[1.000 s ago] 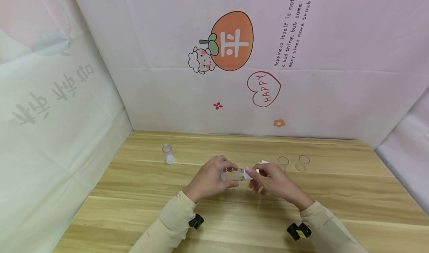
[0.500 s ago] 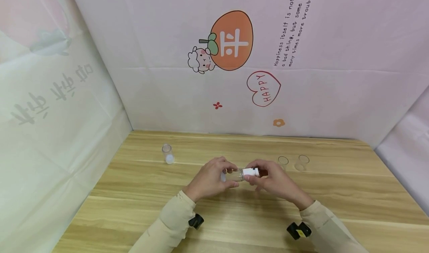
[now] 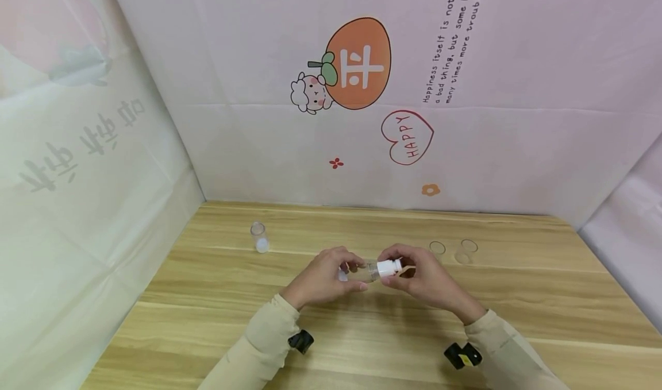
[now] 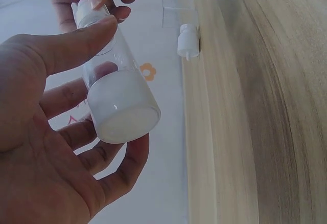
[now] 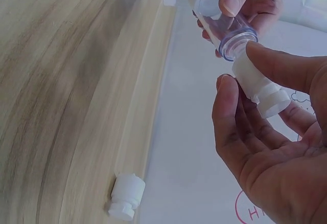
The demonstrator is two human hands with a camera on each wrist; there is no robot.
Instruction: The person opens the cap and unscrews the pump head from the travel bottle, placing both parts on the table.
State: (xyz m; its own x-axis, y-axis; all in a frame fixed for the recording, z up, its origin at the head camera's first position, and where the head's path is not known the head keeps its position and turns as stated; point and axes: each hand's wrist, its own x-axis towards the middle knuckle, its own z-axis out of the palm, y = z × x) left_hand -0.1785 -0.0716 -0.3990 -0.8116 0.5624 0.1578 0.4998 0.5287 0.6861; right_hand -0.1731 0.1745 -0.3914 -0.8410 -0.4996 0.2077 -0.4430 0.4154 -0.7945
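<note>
My left hand (image 3: 328,275) grips a clear bottle (image 4: 125,55) with a thick white base, tilted well over. The right hand (image 3: 421,275) pinches a white pump top (image 5: 253,81) between thumb and fingers, at the bottle's open end. In the right wrist view the pump top lines up with the bottle neck (image 5: 237,44) and touches it; how far it is screwed on cannot be told. A second white pump top (image 5: 126,196) lies on the table beyond my right hand, hidden from the head view.
Another clear bottle with a white base (image 3: 260,238) stands at the back left of the wooden table (image 3: 207,321). Two clear covers (image 3: 437,247) stand right of my hands. A printed cloth wall (image 3: 258,149) rises behind the table.
My right fingers have shifted round the pump top, so more of its white body shows and its nozzle end has turned. The left hand keeps the bottle nearly in place.
</note>
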